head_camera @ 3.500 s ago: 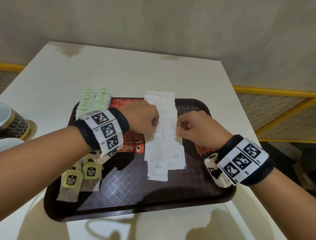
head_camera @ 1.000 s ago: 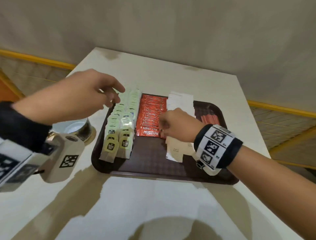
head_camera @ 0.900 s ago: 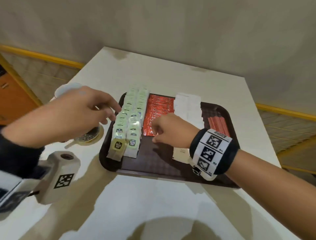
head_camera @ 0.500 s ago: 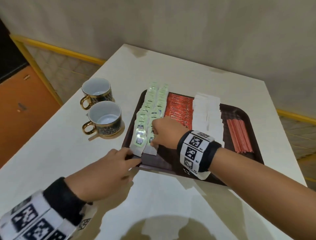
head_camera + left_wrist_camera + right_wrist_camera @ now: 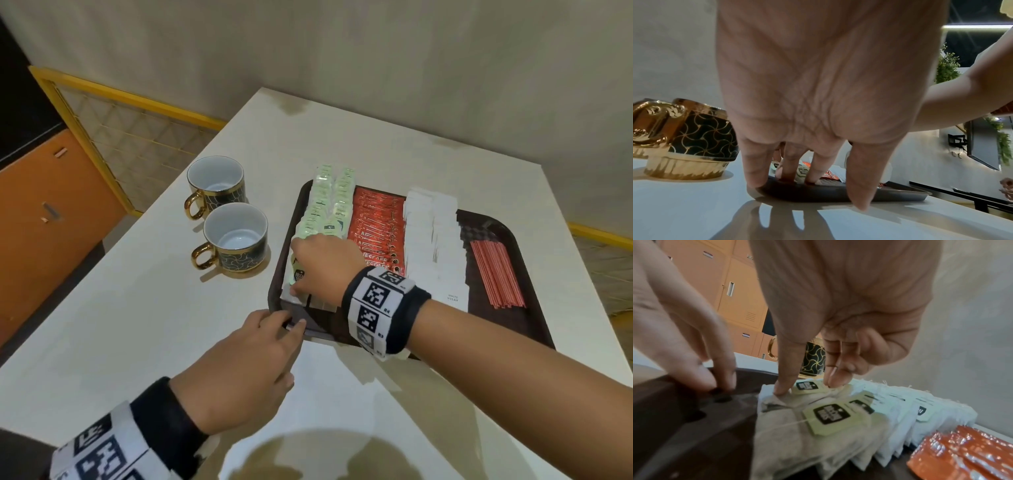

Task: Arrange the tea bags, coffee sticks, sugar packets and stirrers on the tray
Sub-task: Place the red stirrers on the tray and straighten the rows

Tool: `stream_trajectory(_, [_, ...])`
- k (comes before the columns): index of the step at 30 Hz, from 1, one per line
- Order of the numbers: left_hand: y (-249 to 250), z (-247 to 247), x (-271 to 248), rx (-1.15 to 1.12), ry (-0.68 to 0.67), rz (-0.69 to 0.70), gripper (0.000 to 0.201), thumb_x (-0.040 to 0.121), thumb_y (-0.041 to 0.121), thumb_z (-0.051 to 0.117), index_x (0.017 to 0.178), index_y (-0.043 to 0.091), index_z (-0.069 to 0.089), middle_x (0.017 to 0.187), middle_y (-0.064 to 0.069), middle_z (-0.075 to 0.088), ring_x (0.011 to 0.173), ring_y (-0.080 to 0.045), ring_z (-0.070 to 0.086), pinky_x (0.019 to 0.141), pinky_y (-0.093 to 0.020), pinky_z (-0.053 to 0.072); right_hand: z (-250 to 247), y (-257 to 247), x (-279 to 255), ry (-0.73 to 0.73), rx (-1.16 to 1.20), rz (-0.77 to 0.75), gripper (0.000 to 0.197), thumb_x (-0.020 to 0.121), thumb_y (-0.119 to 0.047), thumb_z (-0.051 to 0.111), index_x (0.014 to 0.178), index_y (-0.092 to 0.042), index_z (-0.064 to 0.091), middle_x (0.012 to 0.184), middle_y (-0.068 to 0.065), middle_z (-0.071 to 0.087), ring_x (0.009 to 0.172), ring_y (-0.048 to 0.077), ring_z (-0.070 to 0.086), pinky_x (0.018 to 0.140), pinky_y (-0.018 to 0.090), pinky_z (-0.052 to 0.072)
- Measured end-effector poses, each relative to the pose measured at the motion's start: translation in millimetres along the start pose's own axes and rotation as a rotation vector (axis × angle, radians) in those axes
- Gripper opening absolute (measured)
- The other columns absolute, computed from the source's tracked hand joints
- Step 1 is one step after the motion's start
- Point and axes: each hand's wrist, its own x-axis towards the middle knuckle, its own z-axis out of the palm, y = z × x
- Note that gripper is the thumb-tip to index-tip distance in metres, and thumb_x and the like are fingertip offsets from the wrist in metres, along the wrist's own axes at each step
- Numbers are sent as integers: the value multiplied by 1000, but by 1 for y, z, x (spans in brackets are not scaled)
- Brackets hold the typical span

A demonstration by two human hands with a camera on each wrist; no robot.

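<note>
A dark brown tray point(image 5: 486, 325) holds two rows of tea bags point(image 5: 329, 205) at the left. Beside them lie red coffee sticks point(image 5: 376, 222), white sugar packets point(image 5: 435, 246) and red stirrers point(image 5: 496, 274) at the right. My right hand point(image 5: 296, 287) is on the nearest tea bag point(image 5: 838, 418) of the left row, holding it between one straight digit and curled fingertips point(image 5: 834, 379). My left hand point(image 5: 291, 322) rests on the tray's near-left corner. Its straight fingers point(image 5: 813, 172) lie over the rim point(image 5: 900, 193).
Two black-and-gold cups point(image 5: 236, 236) point(image 5: 215, 185) stand on the white table left of the tray. The table edge drops off at the left, toward an orange cabinet point(image 5: 51, 222). A wall runs behind the table.
My right hand has gone from the sugar packets across the coffee sticks to the near tea bags. My left hand has come down from above the cups onto the tray's near-left corner.
</note>
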Motion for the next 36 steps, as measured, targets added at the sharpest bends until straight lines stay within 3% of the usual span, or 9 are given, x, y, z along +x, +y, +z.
stream_trajectory(6, [-5, -4, -4, -10, 40, 35, 65, 100, 44, 36, 156, 27, 7, 160, 6, 14, 145, -17, 8, 116, -29, 21, -15, 13, -19, 23, 153, 126, 45, 79, -48, 73, 98, -16, 48, 88, -1, 51, 80, 21, 53, 64, 32, 43])
stream_trajectory(11, [-5, -7, -5, -17, 23, 65, 63, 101, 46, 36, 155, 26, 12, 159, 8, 17, 145, -14, 7, 117, -29, 20, 0, 17, -42, -81, 104, 148, 43, 80, -42, 74, 100, -13, 50, 93, 7, 57, 81, 25, 56, 62, 31, 41])
stream_trajectory(14, [-9, -16, -1, -156, 60, 70, 54, 100, 42, 41, 150, 29, 27, 150, 12, 29, 140, -9, 18, 112, -24, 26, 10, 15, -35, -111, 102, 134, 43, 83, -38, 73, 108, -9, 53, 103, 11, 61, 92, 30, 61, 65, 31, 41])
stream_trajectory(17, [-7, -39, 11, -412, 217, 18, 41, 99, 29, 48, 140, 27, 43, 137, 10, 45, 130, -10, 38, 104, -22, 35, 8, 27, -27, -106, 263, 184, 38, 77, -39, 77, 91, -12, 55, 90, 5, 60, 80, 24, 57, 59, 29, 40])
stream_trajectory(21, [8, -79, 49, -737, 381, -135, 44, 100, 9, 44, 143, 19, 43, 131, 10, 50, 114, -9, 48, 77, -3, 40, -4, 50, -16, 114, 593, 341, 22, 85, -29, 72, 80, -10, 61, 77, 1, 62, 69, 14, 57, 59, 25, 42])
stream_trajectory(23, [11, -93, 78, -820, 356, -147, 39, 97, 3, 42, 134, 15, 49, 125, 7, 54, 104, -13, 52, 73, -15, 44, -7, 60, -8, 248, 719, 425, 12, 91, -15, 62, 81, -8, 65, 76, 4, 65, 71, 19, 62, 65, 31, 50])
stream_trajectory(25, [10, -98, 105, -852, 314, -194, 27, 93, -1, 38, 116, 6, 50, 103, -6, 57, 82, -18, 53, 63, -23, 42, -6, 67, 0, 267, 781, 485, 16, 93, -6, 53, 90, -5, 68, 83, 7, 67, 78, 24, 65, 74, 35, 55])
stream_trajectory(29, [9, -103, 134, -682, 257, -289, 14, 95, 1, 34, 83, 3, 41, 74, -2, 33, 61, -13, 30, 50, -24, 22, -2, 71, 12, 253, 819, 538, 28, 91, 3, 47, 106, -3, 69, 109, 13, 68, 97, 26, 64, 85, 32, 52])
stream_trajectory(36, [3, -96, 143, -598, 243, -234, 15, 96, 1, 35, 105, 5, 47, 90, -1, 48, 86, -20, 47, 60, -25, 37, 1, 73, 17, 297, 873, 609, 34, 92, 4, 43, 115, -4, 66, 120, 14, 64, 108, 26, 60, 82, 25, 46])
